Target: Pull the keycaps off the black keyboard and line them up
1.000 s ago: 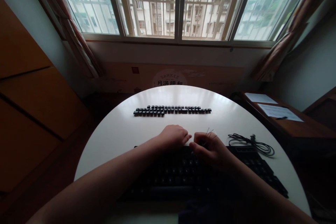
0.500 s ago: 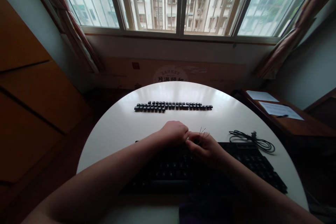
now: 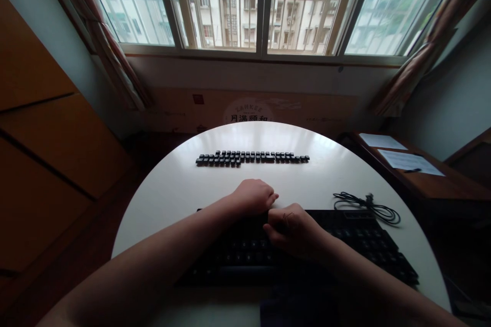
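Note:
A black keyboard (image 3: 245, 271) lies on the white table beneath both my forearms, partly covered by them. Over its back edge is my left hand (image 3: 255, 195), fingers curled under; whatever they may hold is hidden. My right hand (image 3: 294, 226) is closed on a wire keycap puller (image 3: 287, 218), whose thin wires stick up out of the fist. This hand is low over the middle of the keyboard, just right of and nearer than the left one. Farther back, loose black keycaps (image 3: 253, 157) stand in uneven rows.
A coiled black cable (image 3: 378, 210) rests behind the keyboard's right end. The round white table (image 3: 153, 204) has a curved edge. To the right, a brown desk (image 3: 456, 189) carries papers (image 3: 410, 161) and a pen (image 3: 413, 170). Beyond the table are a printed box and a barred window.
My right hand has drawn apart from the left, moving slightly toward me and down over the keyboard, and the puller's wires now tilt lower. The left hand stays nearly in place.

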The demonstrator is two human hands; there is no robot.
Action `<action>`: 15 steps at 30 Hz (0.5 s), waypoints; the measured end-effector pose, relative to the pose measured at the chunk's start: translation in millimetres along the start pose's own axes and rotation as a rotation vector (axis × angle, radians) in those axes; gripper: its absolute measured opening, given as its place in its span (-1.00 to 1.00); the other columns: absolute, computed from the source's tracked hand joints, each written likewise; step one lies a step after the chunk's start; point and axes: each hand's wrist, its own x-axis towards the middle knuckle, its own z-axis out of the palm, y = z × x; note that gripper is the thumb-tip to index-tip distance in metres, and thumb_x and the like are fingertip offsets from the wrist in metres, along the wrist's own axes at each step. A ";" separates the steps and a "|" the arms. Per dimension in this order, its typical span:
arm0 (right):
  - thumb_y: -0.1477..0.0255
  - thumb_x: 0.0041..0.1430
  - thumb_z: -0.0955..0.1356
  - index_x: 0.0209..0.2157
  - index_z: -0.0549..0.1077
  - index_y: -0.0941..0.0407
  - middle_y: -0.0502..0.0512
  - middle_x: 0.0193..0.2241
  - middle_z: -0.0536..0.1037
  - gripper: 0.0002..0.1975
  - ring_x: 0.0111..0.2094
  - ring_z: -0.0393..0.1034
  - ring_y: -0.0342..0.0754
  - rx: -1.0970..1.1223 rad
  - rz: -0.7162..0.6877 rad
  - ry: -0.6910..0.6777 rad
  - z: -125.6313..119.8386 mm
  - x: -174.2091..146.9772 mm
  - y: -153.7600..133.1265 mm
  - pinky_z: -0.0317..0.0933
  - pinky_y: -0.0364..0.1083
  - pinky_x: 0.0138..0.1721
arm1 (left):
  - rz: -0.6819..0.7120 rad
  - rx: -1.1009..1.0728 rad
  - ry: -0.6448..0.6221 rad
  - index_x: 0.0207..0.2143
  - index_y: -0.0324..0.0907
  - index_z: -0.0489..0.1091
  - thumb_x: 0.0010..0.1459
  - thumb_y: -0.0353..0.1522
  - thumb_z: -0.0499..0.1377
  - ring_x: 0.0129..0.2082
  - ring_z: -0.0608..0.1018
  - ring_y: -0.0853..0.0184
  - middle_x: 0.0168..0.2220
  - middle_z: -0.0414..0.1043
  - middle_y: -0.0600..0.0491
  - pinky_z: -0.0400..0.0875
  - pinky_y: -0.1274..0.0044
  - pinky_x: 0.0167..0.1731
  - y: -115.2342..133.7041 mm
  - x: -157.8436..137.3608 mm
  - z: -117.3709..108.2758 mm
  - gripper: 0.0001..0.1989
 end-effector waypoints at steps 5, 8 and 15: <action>0.47 0.15 0.30 -0.61 0.14 0.10 -0.15 -0.70 0.10 -0.70 -0.66 -0.06 -0.25 -0.052 -0.003 0.139 3.2 -3.5 3.0 -0.10 -0.20 -0.61 | -0.001 -0.001 -0.014 -0.40 -0.13 0.52 0.30 -0.17 -0.07 -0.27 0.55 0.21 -0.33 0.58 -0.02 0.34 0.46 -0.31 0.6 -1.3 -2.9 -0.56; 0.48 0.15 0.30 -0.62 0.15 0.10 -0.15 -0.71 0.10 -0.70 -0.67 -0.07 -0.25 -0.078 -0.041 0.177 4.4 -5.0 2.4 -0.10 -0.20 -0.61 | 0.001 0.008 -0.001 -0.39 -0.14 0.53 0.30 -0.18 -0.07 -0.26 0.55 0.20 -0.33 0.58 -0.03 0.34 0.45 -0.30 0.2 -1.0 -1.9 -0.57; 0.50 0.14 0.29 -0.61 0.11 0.09 -0.15 -0.71 0.10 -0.69 -0.67 -0.09 -0.25 -0.099 -0.069 0.175 3.7 -4.8 -0.2 -0.13 -0.18 -0.62 | 0.015 0.018 0.011 -0.40 -0.15 0.52 0.31 -0.19 -0.06 -0.29 0.56 0.20 -0.34 0.57 -0.04 0.34 0.46 -0.33 -1.1 -0.3 1.6 -0.57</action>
